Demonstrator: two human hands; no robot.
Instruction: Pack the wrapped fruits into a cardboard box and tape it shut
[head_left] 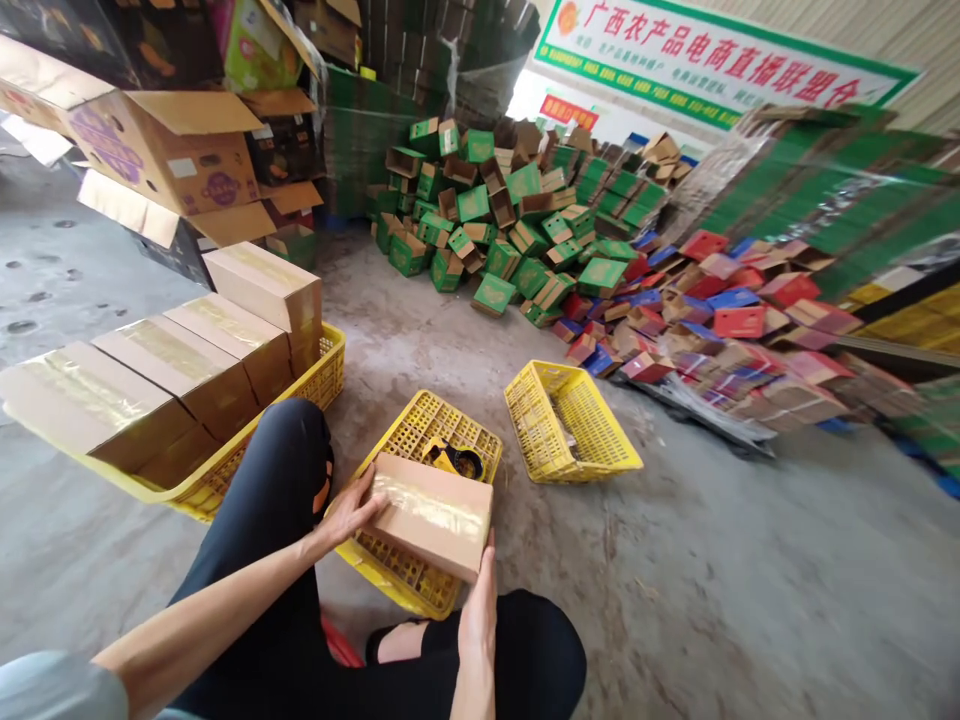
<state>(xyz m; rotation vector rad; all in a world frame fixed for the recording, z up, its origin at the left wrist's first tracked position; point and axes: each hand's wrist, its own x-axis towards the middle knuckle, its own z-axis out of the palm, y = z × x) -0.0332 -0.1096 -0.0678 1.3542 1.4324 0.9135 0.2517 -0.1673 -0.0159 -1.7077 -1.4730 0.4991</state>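
Observation:
A brown cardboard box [420, 485] with clear yellowish tape along its top lies between my two hands. My left hand [351, 512] grips its left end, the thumb resting on the top face. At the right end, my right hand [480, 600] holds the side and lower corner; some of its fingers are hidden. Under the box is an upturned yellow plastic crate [390, 575] with a grid base. A yellow-and-black tape dispenser [454, 458] rests on that crate, just behind the box.
To my left, a yellow crate [334, 370] holds several taped cardboard boxes [217, 345]. Another yellow crate [574, 420] stands ahead on the right. Beyond lie heaps of green cartons [517, 240] and red and blue cartons [720, 310]. Large open cartons [172, 150] are stacked at the left.

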